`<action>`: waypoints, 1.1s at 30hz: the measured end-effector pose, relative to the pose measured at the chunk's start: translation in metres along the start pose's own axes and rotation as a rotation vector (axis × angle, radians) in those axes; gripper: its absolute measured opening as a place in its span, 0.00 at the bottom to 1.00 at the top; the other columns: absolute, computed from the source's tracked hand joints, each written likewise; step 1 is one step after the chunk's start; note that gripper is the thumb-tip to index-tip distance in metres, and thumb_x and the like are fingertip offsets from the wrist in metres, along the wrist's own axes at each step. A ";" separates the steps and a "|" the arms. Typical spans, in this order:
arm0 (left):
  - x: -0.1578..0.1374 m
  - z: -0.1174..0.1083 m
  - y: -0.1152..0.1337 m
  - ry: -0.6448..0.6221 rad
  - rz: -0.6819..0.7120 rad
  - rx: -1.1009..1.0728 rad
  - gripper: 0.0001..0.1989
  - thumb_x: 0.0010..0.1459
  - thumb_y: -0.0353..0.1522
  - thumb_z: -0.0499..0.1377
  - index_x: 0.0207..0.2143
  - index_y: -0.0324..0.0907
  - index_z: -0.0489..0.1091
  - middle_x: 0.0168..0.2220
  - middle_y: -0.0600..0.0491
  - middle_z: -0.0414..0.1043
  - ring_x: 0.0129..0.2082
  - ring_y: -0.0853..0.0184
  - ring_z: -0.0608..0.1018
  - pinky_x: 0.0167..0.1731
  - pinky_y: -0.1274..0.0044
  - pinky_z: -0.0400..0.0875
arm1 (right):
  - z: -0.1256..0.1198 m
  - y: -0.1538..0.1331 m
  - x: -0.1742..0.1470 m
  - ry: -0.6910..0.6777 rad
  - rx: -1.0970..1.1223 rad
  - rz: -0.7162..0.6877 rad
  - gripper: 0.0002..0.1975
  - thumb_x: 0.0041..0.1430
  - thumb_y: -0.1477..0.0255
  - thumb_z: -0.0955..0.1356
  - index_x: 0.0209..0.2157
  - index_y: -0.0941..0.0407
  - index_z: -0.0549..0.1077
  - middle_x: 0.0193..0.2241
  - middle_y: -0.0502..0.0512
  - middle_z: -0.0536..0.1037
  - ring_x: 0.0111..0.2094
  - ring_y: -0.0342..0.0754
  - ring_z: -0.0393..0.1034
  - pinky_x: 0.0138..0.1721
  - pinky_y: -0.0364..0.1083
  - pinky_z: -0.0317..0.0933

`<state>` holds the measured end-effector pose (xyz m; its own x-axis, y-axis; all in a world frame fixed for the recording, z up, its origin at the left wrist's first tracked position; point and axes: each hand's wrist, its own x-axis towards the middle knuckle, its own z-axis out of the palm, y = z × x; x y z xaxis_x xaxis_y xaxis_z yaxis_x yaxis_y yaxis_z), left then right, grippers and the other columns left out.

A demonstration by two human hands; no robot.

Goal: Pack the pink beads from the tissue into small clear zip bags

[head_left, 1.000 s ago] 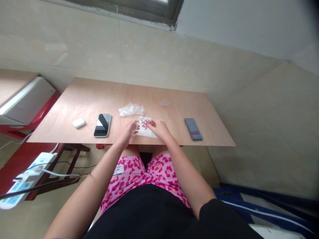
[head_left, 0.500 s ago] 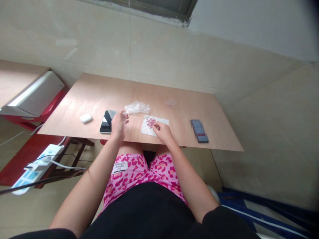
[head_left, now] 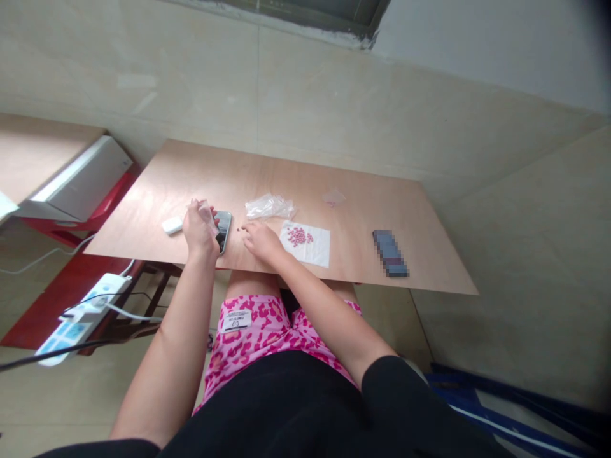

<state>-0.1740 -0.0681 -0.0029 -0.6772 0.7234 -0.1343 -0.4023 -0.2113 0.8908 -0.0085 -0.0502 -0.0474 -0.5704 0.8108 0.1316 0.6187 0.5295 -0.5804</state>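
Observation:
My left hand (head_left: 195,230) is curled round a small clear plastic bag (head_left: 208,216) and is held over the phone (head_left: 225,230). To its right, my right hand (head_left: 262,242) is low over the table, its thumb and forefinger apart. A tiny dark bead (head_left: 238,229) shows just off those fingertips; whether it lies on the table or is in the air I cannot tell. Beside the right hand, a loose cluster of small pink beads (head_left: 298,236) rests on a white sheet (head_left: 317,249).
Behind the hands lies a crumpled clear plastic bag (head_left: 270,207), with a smaller clear bag (head_left: 333,198) holding a little pink to its right. A white case (head_left: 172,226) is at the left and a blurred dark phone (head_left: 390,253) at the right. A power strip (head_left: 86,315) hangs left of the table (head_left: 305,175).
My right hand has left the beads on the white sheet and moved left. My left hand has shifted left with the small bag, uncovering the phone's right side. The view has shifted slightly.

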 end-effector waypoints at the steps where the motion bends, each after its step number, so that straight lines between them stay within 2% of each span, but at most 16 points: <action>1: 0.002 -0.002 0.004 -0.031 -0.028 -0.017 0.26 0.58 0.56 0.63 0.42 0.43 0.71 0.35 0.52 0.72 0.35 0.65 0.77 0.34 0.75 0.70 | 0.008 -0.006 0.014 -0.022 -0.033 0.007 0.14 0.66 0.76 0.68 0.52 0.58 0.77 0.53 0.63 0.77 0.52 0.56 0.72 0.52 0.49 0.65; 3: 0.003 -0.005 0.013 -0.158 -0.131 -0.069 0.25 0.58 0.55 0.63 0.41 0.44 0.72 0.34 0.51 0.72 0.34 0.64 0.77 0.34 0.74 0.71 | 0.021 -0.014 0.034 -0.028 -0.089 0.057 0.12 0.66 0.75 0.67 0.49 0.58 0.77 0.50 0.64 0.77 0.49 0.57 0.72 0.50 0.49 0.66; 6: -0.001 -0.004 0.023 -0.378 -0.288 -0.155 0.24 0.61 0.55 0.61 0.42 0.44 0.74 0.34 0.49 0.74 0.35 0.62 0.78 0.36 0.71 0.74 | 0.030 -0.016 0.046 0.000 -0.117 0.133 0.09 0.69 0.74 0.65 0.44 0.57 0.78 0.46 0.62 0.77 0.43 0.55 0.73 0.44 0.49 0.66; 10: -0.008 0.001 0.030 -0.501 -0.410 -0.182 0.26 0.64 0.54 0.57 0.45 0.42 0.77 0.36 0.46 0.76 0.37 0.61 0.79 0.40 0.69 0.77 | 0.022 -0.010 0.045 -0.003 -0.029 0.141 0.06 0.66 0.73 0.67 0.36 0.56 0.78 0.41 0.58 0.80 0.38 0.52 0.73 0.41 0.47 0.65; 14: -0.017 0.003 0.031 -0.669 -0.480 -0.153 0.26 0.66 0.53 0.57 0.47 0.41 0.79 0.39 0.45 0.78 0.40 0.59 0.80 0.41 0.69 0.77 | -0.010 0.002 0.036 0.120 0.301 0.201 0.03 0.62 0.72 0.69 0.34 0.55 0.75 0.35 0.54 0.80 0.36 0.48 0.74 0.40 0.45 0.66; 17: -0.028 0.004 0.027 -0.832 -0.537 -0.097 0.23 0.66 0.51 0.59 0.48 0.42 0.79 0.40 0.46 0.78 0.39 0.61 0.79 0.41 0.70 0.76 | -0.049 0.010 0.019 0.254 0.669 0.306 0.07 0.64 0.66 0.66 0.37 0.55 0.72 0.34 0.53 0.78 0.33 0.47 0.74 0.32 0.43 0.67; 19: -0.037 0.006 0.020 -0.947 -0.593 -0.057 0.22 0.67 0.50 0.59 0.49 0.43 0.80 0.40 0.47 0.77 0.39 0.61 0.79 0.40 0.71 0.76 | -0.079 0.010 0.001 0.290 0.781 0.268 0.09 0.62 0.63 0.68 0.38 0.54 0.72 0.37 0.52 0.78 0.34 0.46 0.74 0.30 0.42 0.67; 21: -0.046 0.009 0.011 -1.038 -0.640 -0.019 0.20 0.69 0.49 0.58 0.49 0.45 0.80 0.40 0.47 0.77 0.38 0.62 0.78 0.38 0.72 0.75 | -0.108 0.002 -0.020 0.246 0.768 0.199 0.11 0.61 0.62 0.70 0.39 0.54 0.73 0.35 0.52 0.78 0.34 0.46 0.74 0.31 0.42 0.67; 23: -0.055 0.013 0.000 -1.108 -0.670 0.029 0.20 0.69 0.49 0.57 0.47 0.44 0.80 0.40 0.47 0.77 0.36 0.63 0.78 0.35 0.73 0.73 | -0.131 -0.009 -0.040 0.136 0.673 0.136 0.10 0.62 0.63 0.71 0.39 0.55 0.74 0.33 0.52 0.78 0.34 0.47 0.74 0.33 0.43 0.67; 27: -0.078 0.020 -0.017 -1.231 -0.684 0.053 0.24 0.68 0.52 0.58 0.44 0.40 0.79 0.37 0.46 0.76 0.33 0.65 0.78 0.31 0.76 0.69 | -0.155 -0.024 -0.072 -0.030 0.438 0.012 0.07 0.64 0.68 0.70 0.37 0.56 0.80 0.39 0.55 0.80 0.39 0.47 0.76 0.39 0.44 0.67; 30: -0.094 0.024 -0.023 -1.261 -0.739 -0.004 0.25 0.68 0.52 0.59 0.47 0.38 0.78 0.37 0.45 0.76 0.33 0.65 0.77 0.34 0.76 0.70 | -0.159 -0.013 -0.090 0.008 0.448 0.006 0.08 0.65 0.68 0.70 0.39 0.55 0.82 0.43 0.56 0.81 0.41 0.47 0.77 0.41 0.45 0.68; 33: -0.103 0.025 -0.025 -1.249 -0.862 -0.046 0.28 0.67 0.53 0.59 0.50 0.37 0.77 0.39 0.44 0.77 0.35 0.64 0.78 0.39 0.74 0.73 | -0.157 0.011 -0.106 0.167 0.467 0.107 0.09 0.66 0.67 0.70 0.42 0.55 0.81 0.41 0.55 0.83 0.41 0.49 0.77 0.42 0.45 0.68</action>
<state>-0.0782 -0.1210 -0.0006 0.6983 0.7043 -0.1276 -0.4251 0.5516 0.7177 0.1433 -0.0909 0.0581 -0.3993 0.9034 0.1564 0.3399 0.3043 -0.8899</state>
